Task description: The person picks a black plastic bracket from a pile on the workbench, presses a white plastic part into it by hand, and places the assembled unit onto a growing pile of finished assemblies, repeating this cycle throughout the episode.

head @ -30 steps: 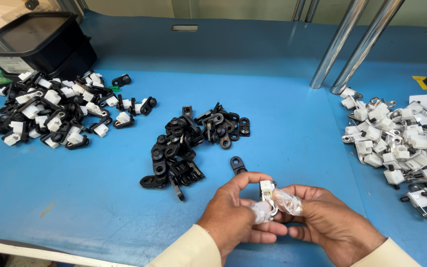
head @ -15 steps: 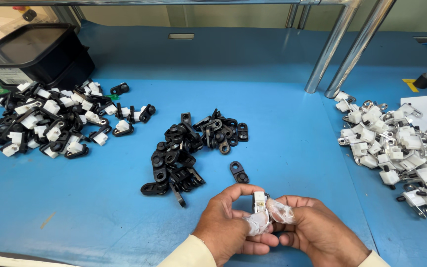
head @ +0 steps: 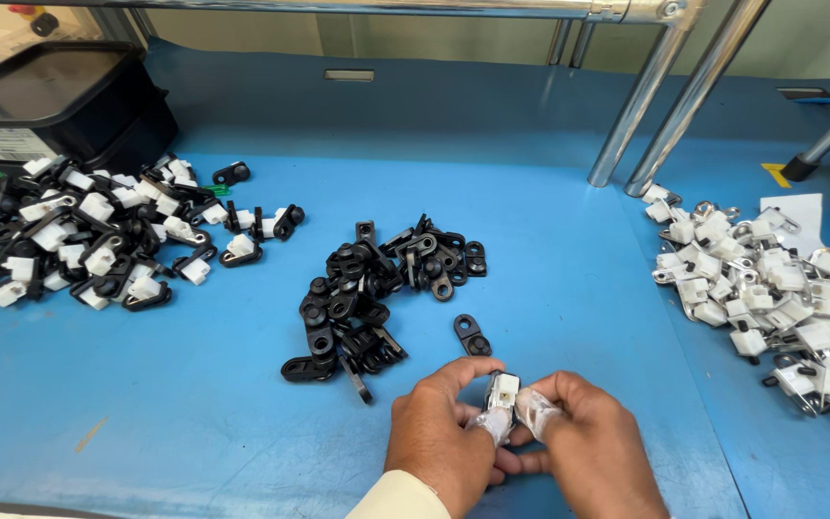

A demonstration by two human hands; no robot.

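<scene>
**Both hands pinch one small clip at the table's near edge**

Left hand and right hand sit close together, low in the head view, thumbs almost touching. Between them stands a small clip: white block in a black frame, upright, held just above the blue table. Both hands grip it with their fingertips, which look wrapped in clear or whitish tape. Left thumb curls over the clip's left side; right fingers close on it from the right.

Just beyond the hands, one loose black bracket lies alone on the table. Behind it, mid-table, a pile of black brackets, loosely tangled.

Far left: a heap of joined black-and-white pieces, spread wide, some strays toward the centre. Behind that heap, a black bin at the table's back corner.

Far right: a heap of white blocks with metal rings, running off the picture's edge. Two slanted metal tubes rise from the table behind it.
</scene>
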